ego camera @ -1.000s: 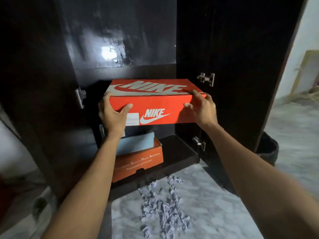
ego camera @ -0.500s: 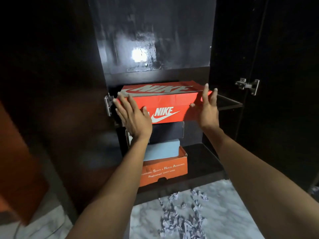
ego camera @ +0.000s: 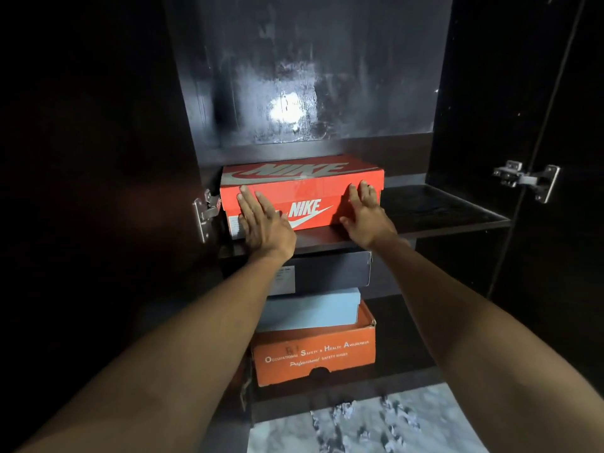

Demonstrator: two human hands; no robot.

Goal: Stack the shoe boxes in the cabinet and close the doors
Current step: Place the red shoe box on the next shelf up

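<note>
- At the left of the frame, a steel hinge sticks out of the dark cabinet side, touching or nearly touching the left end of the red shoe box; a push that drifts left could snag the box corner on it, and a box left proud of the shelf would probably stop the doors from shutting.
- Left of centre, the left hand lies flat on the box front, fingers straight and together, gripping nothing; it covers part of a white label, whose print is too small to read.
- At centre, the box sits on the shelf at its left end, bare shelf to its right. Uneven pressure from the two palms could skew it. The lid reads "NIKE" in grey, and the front reads "NIKE" in white over a swoosh.
- Right of centre, the right hand presses the box's right front corner, fingers spread and straight, holding nothing.
- Lower centre, under the shelf, a dark box rests on a pale blue box, which sits in an orange box printed "Occupational Safety & Health Awareness", with smaller lettering below that looks like "Professional safety shoes". That pile sits off-square, so a knock could tip it.
- At the far right, the open door carries another hinge; both doors are not yet closed.
</note>
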